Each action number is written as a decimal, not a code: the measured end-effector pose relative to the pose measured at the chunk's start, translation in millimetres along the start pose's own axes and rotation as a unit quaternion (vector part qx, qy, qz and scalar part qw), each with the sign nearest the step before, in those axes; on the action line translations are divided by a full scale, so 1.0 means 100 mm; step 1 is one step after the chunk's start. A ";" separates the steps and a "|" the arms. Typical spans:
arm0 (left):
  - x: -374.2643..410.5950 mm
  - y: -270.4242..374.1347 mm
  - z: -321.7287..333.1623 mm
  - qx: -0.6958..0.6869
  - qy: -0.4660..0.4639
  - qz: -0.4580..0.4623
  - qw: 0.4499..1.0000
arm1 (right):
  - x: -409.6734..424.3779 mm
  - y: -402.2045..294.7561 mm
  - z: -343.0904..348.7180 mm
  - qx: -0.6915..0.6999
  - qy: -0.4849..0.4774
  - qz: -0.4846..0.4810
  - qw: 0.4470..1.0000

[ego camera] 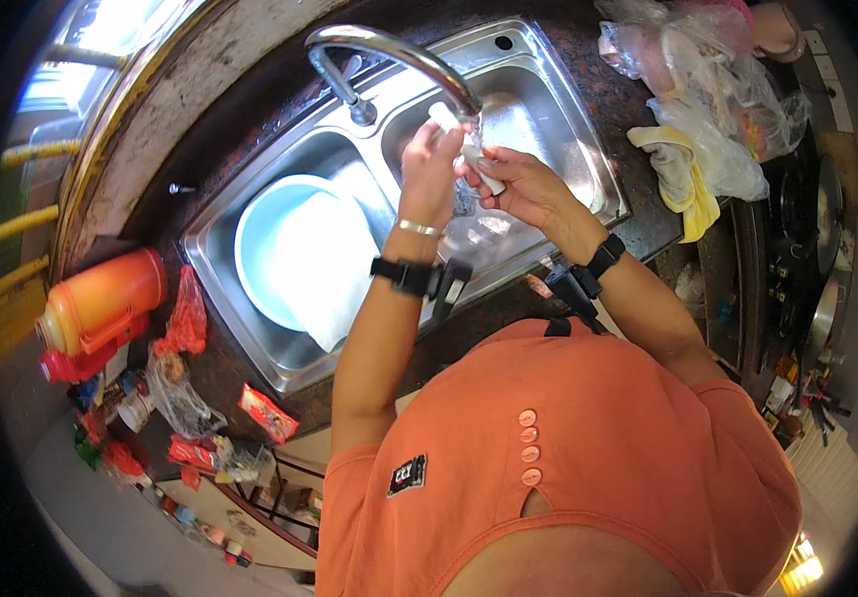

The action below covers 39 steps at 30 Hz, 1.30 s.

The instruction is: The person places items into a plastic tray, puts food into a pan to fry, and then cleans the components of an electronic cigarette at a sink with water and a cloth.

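Both hands are over the right basin of a stainless steel double sink (548,142), under the curved chrome faucet (392,37). Water runs from the spout onto a white, rod-like object (495,183), whose exact kind I cannot tell. My right hand (522,183) grips its lower end between thumb and fingers. My left hand (429,168) holds the upper white part (440,116), close to the spout; whether both parts are one piece is hidden by the fingers. In the left basin stands a light blue plastic basin (250,224) with a white cloth or sheet (328,276) hanging over its rim.
An orange thermos jug (112,295), red plastic bags (186,313) and a red packet (268,413) lie left of the sink. At the right are a yellow and white cloth (671,175), clear plastic bags (720,97) and a dark stove (787,239).
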<state>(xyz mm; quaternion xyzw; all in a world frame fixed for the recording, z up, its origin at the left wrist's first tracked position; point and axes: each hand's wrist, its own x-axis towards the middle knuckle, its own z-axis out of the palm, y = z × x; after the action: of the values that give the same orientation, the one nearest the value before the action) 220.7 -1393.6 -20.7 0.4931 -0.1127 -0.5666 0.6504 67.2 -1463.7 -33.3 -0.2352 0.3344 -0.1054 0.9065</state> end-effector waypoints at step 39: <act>0.38 -0.22 0.01 -0.224 0.121 0.055 0.966 | -0.11 -0.08 0.26 -0.363 0.079 -0.181 0.911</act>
<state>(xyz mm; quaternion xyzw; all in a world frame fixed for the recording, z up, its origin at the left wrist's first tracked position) 218.9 -1423.3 -52.4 0.3927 0.0697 -0.4774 0.7830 75.5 -1457.3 -5.4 -0.5956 0.3718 -0.1575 0.6945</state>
